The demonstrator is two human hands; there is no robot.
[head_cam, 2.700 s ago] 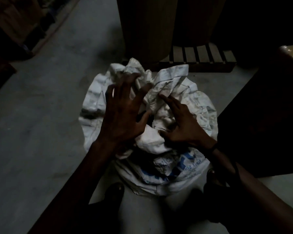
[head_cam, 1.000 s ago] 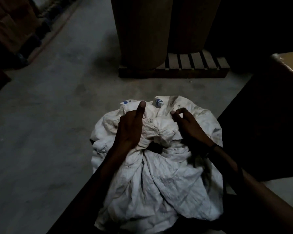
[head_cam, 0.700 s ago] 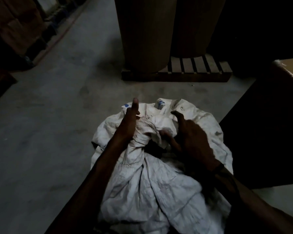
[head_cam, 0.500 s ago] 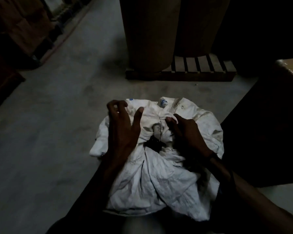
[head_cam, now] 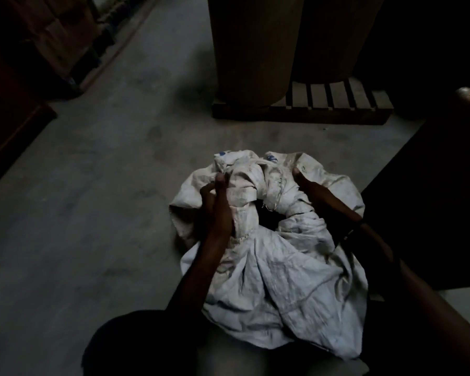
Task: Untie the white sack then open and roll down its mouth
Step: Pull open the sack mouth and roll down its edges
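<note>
The white woven sack [head_cam: 277,275] stands on the grey floor in front of me, crumpled, with faint blue print at its far edge. Its top is gathered into a twisted, knotted bunch [head_cam: 255,183] with a dark gap just below it. My left hand [head_cam: 217,204] grips the left side of that bunch, thumb up against the fabric. On the right side my right hand [head_cam: 312,191] holds the twisted roll of cloth, its fingers hidden behind it. The sack's contents are not visible.
A wooden pallet [head_cam: 337,104] lies beyond the sack and carries two tall brown cylinders [head_cam: 253,47]. A large dark block [head_cam: 432,199] stands close on the right. Stacked boxes [head_cam: 52,36] line the far left wall. Bare concrete floor [head_cam: 92,199] stretches to the left.
My hands went from spread over the open crumpled top to gripping the twisted bunch. In the last half second the left hand closed on the fabric and the right slid to the far right side.
</note>
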